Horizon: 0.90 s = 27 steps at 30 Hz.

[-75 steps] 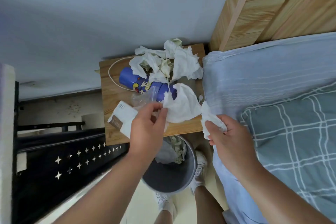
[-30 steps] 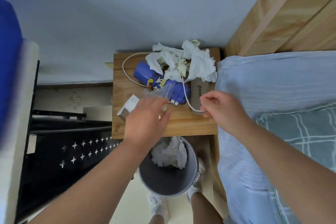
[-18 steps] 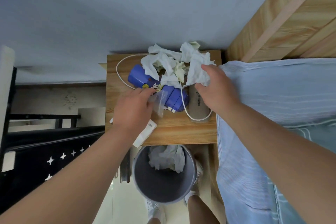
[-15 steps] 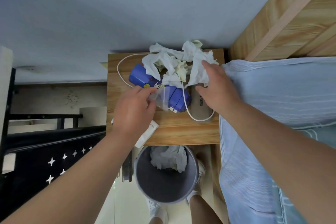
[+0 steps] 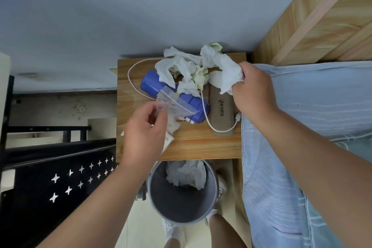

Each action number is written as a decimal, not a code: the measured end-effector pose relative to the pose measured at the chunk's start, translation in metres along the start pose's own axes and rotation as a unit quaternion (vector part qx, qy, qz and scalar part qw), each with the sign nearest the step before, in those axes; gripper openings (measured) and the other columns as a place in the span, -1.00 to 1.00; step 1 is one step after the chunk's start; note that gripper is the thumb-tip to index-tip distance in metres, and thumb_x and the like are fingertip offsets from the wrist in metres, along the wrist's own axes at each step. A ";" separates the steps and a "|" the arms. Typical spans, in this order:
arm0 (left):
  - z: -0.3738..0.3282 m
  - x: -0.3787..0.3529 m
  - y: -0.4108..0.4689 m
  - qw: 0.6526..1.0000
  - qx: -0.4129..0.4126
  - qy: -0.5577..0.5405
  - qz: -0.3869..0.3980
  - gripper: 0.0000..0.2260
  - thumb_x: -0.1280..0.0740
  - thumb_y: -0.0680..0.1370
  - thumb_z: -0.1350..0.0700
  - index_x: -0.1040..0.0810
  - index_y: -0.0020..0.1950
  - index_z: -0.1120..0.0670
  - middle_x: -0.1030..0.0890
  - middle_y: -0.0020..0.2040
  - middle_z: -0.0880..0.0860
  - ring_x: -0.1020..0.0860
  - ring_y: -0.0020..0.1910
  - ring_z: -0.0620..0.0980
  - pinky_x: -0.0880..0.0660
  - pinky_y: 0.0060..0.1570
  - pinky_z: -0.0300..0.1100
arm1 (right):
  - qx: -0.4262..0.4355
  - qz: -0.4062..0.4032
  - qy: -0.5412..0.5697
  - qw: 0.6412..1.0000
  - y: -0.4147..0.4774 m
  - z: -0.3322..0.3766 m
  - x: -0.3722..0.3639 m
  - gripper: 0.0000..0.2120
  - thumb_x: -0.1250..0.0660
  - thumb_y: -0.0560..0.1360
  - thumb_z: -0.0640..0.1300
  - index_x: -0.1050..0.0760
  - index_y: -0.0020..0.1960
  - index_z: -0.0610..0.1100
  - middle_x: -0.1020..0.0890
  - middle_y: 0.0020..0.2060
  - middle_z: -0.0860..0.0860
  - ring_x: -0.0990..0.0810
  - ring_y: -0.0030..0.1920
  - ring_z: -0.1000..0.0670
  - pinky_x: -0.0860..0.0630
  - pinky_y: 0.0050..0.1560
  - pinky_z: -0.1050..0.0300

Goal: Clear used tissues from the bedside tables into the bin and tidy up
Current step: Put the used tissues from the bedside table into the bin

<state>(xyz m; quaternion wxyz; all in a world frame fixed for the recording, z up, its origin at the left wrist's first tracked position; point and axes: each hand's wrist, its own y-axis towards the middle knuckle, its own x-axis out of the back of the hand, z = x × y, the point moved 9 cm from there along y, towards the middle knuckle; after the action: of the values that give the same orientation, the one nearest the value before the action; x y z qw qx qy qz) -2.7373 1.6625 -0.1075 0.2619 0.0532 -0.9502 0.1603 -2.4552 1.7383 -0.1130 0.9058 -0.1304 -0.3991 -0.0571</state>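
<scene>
Tissues (image 5: 186,173) are already seen in the bin (image 5: 182,203) below the bedside table (image 5: 201,145). A crumpled heap (image 5: 181,70) is left at the table's back. One tissue (image 5: 229,75) is clenched in the right hand (image 5: 254,88); a clear bag (image 5: 175,104) is pinched by the left hand (image 5: 145,133). Clearing is judged partly done.

A pale blue-grey wall (image 5: 141,16) stands behind. At right, a wooden headboard (image 5: 322,26) meets a bed (image 5: 312,106) in light blue striped sheets. A black star-cut metal frame (image 5: 60,183) stands left, over cream floor (image 5: 138,227).
</scene>
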 end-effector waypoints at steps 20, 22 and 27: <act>0.139 0.013 -0.158 0.930 0.285 -0.229 -0.036 -0.80 -0.40 0.65 0.03 -0.72 -0.15 -0.05 -0.52 -0.40 0.00 -0.47 -0.43 -0.06 -0.48 -0.43 -0.21 | -0.108 0.045 0.228 0.967 -0.241 -0.016 -0.019 -0.74 -0.44 0.52 -0.26 -0.63 -0.10 0.13 -0.68 -0.29 0.13 -0.59 -0.31 0.18 -0.41 -0.41 0.44; 0.157 0.015 -0.173 0.926 0.307 -0.216 -0.033 -0.80 -0.39 0.64 0.05 -0.74 -0.15 -0.05 -0.54 -0.40 -0.01 -0.49 -0.43 -0.09 -0.49 -0.41 -0.18 | -0.127 0.084 0.210 0.966 -0.258 -0.032 -0.043 -0.71 -0.42 0.53 -0.30 -0.62 -0.10 0.11 -0.68 -0.27 0.12 -0.60 -0.27 0.14 -0.44 -0.40 0.38; 0.212 0.005 -0.206 0.910 0.376 -0.175 -0.015 -0.76 -0.42 0.63 0.02 -0.72 -0.24 -0.07 -0.59 -0.39 -0.05 -0.51 -0.39 -0.07 -0.52 -0.31 -0.10 | -0.187 0.150 0.131 0.962 -0.284 -0.084 -0.105 -0.66 -0.28 0.47 -0.32 -0.55 -0.10 0.14 -0.66 -0.22 0.18 -0.59 -0.21 0.12 -0.49 -0.35 0.20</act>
<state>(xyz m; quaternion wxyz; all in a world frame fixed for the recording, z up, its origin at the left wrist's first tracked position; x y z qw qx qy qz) -2.8058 1.3979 -0.2200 0.0547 0.1896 -0.8493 0.4897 -2.5250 1.4420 -0.1907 0.9078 -0.3473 -0.2350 -0.0105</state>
